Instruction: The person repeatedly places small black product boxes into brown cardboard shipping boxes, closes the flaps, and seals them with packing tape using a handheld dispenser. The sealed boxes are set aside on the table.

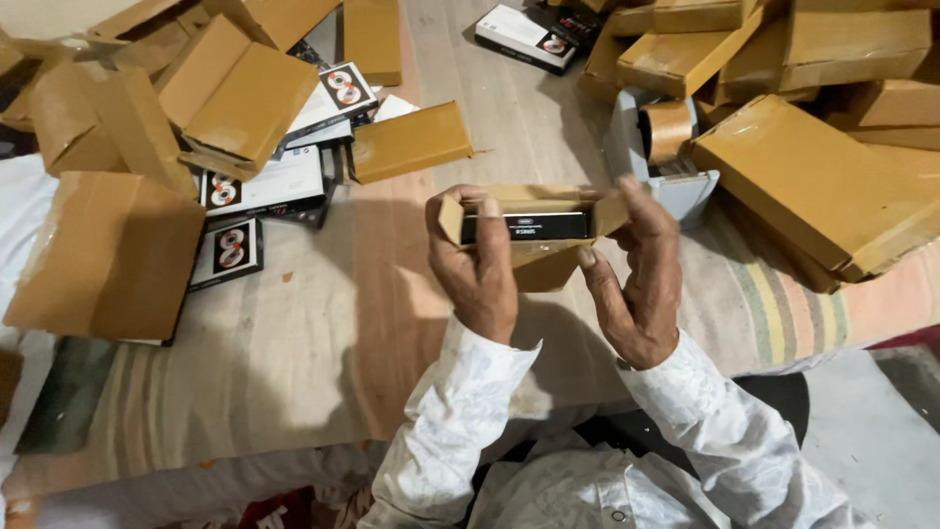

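Your left hand (477,263) and right hand (636,284) clamp their fingers on the open brown carton (534,257) holding a dark box (526,226), above the striped cloth (323,333), near the tape dispenser (658,147).

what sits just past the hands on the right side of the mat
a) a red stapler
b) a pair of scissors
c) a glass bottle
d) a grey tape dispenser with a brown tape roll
d: beyond the right hand and the open brown carton that both hands hold, a grey tape dispenser stands with a brown tape roll in it, beside stacked brown cartons.
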